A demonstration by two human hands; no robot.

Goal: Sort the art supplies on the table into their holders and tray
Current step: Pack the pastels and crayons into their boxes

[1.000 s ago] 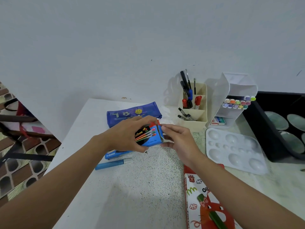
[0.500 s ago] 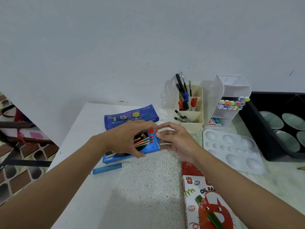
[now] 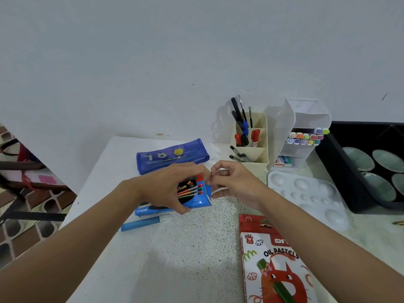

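Pencil box [image 3: 195, 202] mid-desk, toward the back edge. Left hand [image 3: 164, 189] clamps it from above. Right hand [image 3: 236, 184] curls at its end flap; whether it pinches, cannot tell. Thin card, probably light and crushable: hold the flat sides, ease the flap.

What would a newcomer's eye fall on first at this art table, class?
Two hands meet mid-table: the left hand grips a blue 12 Colours box while the right hand curls its fingers at the box's right end. In the near right foreground lies a bright red oil pastels box with a cartoon cat. Behind, against the wall, a white organiser shows a row of pastel marker caps.
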